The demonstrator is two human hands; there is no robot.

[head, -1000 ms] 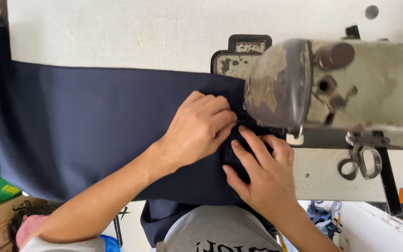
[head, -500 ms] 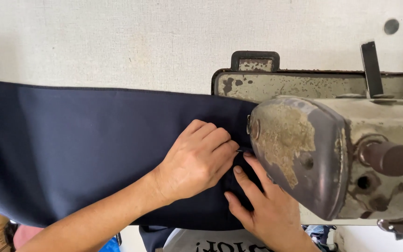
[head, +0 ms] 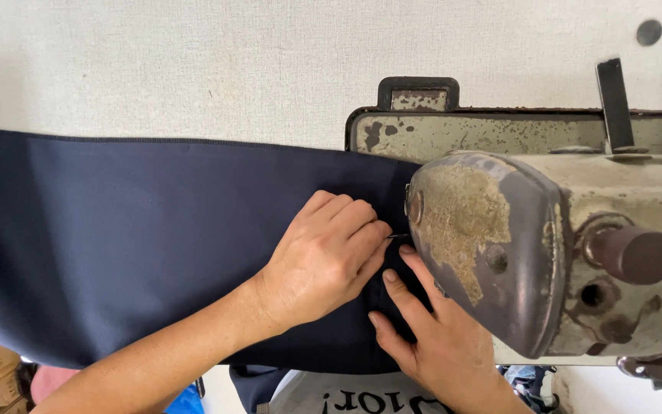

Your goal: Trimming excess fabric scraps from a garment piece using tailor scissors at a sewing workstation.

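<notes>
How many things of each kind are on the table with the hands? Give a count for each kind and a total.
Hands: 2, left hand and right hand
Dark blue fabric: 1
Sewing machine: 1
Total: 4

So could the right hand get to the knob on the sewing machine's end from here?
Probably yes: the right hand lies on the dark fabric just beside the machine head, and nothing visible stands between it and the knob.
</notes>
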